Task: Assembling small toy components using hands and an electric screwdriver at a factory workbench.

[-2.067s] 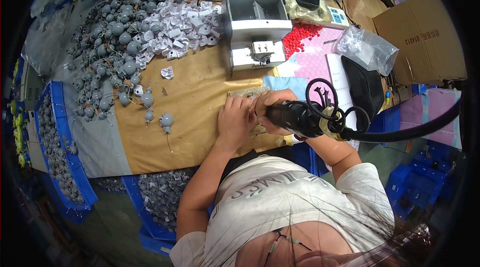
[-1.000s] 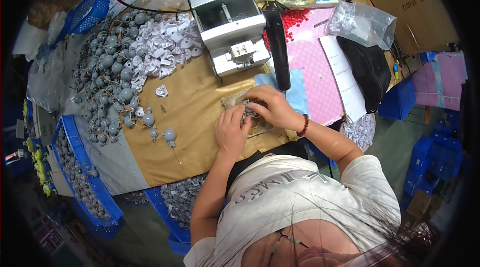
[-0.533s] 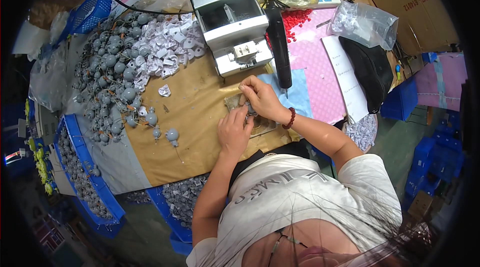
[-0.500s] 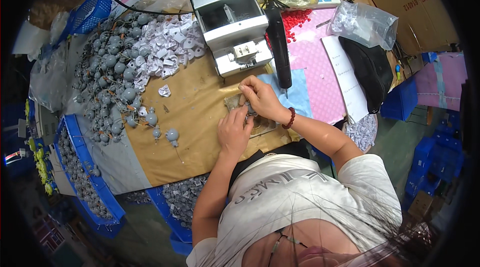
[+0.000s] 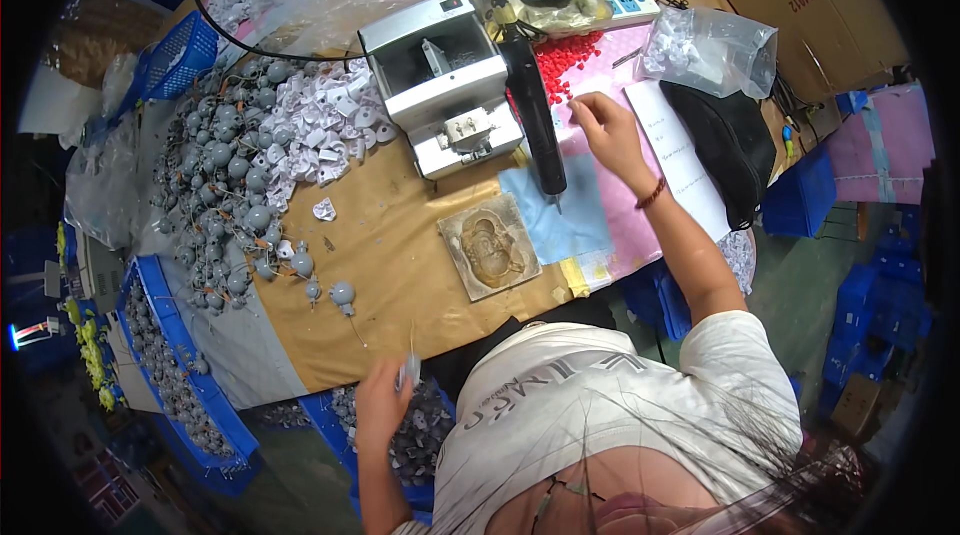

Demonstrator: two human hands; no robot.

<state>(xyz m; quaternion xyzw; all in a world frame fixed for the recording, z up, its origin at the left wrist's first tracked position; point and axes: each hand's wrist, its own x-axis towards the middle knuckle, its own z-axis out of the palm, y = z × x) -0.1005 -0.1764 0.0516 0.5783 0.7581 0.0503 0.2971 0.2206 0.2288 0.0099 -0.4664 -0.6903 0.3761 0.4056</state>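
Head view: our left hand point(image 5: 382, 400) pinches a gray part point(image 5: 408, 373); our right hand point(image 5: 612, 133) curls near red pieces point(image 5: 562, 60), perhaps piled for easy reach; whether it holds one, we cannot tell.

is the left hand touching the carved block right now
No, the left hand holds a grey part by the near edge of the table, apart from the carved block.

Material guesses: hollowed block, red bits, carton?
Hollowed block: possibly resin or metal; dull, worn grey-tan surface leaves it open.
Red bits: likely plastic; small, uniformly bright red.
Carton: looks like cardboard; matte brown, flat panels.
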